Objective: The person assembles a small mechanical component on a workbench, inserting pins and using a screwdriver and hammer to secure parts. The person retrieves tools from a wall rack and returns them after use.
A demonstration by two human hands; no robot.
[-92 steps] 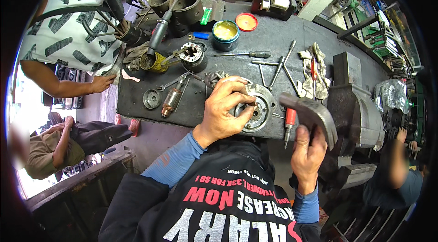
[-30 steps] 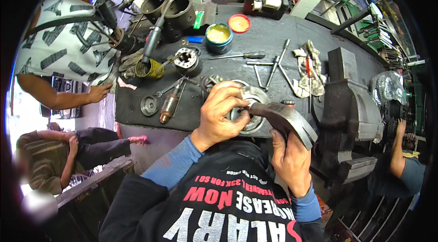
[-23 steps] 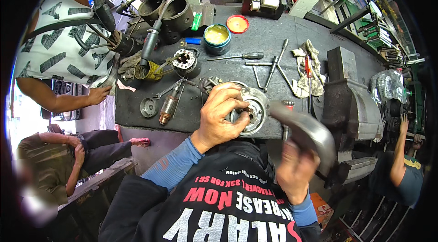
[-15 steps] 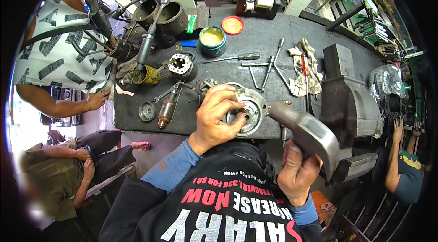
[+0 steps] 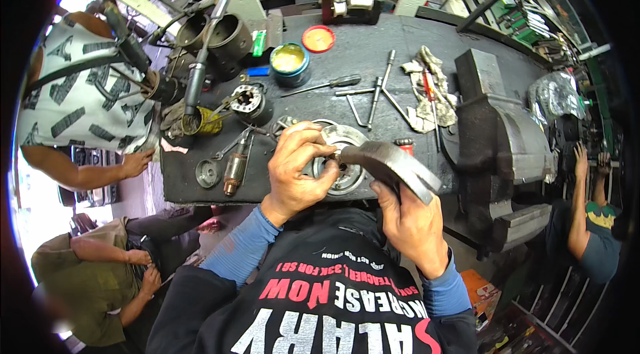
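Steel disc [image 5: 349, 179] at near edge of bench [image 5: 380, 41], approx. ctr, just R of L hand [image 5: 299, 169]. L hand: fingers bent, thumb & tips nearly together over disc's L side, seemingly pinching 1 small part [image 5: 338, 156], mostly hidden, can't tell what. R hand [image 5: 413, 229] wrapped round hammer [image 5: 395, 166], grip hidden. Key relation: hammer head's long axis runs upper L to lower R, striking face over disc's middle, right by L fingertips, claw end away; contact w/ small part can't be told. L hand nearer disc; R hand lower R of it. Beyond: 3-arm wrench [image 5: 379, 87], screwdriver [image 5: 343, 81], rag [image 5: 422, 117], grease tub [image 5: 291, 75]; vise [image 5: 497, 127] at R.
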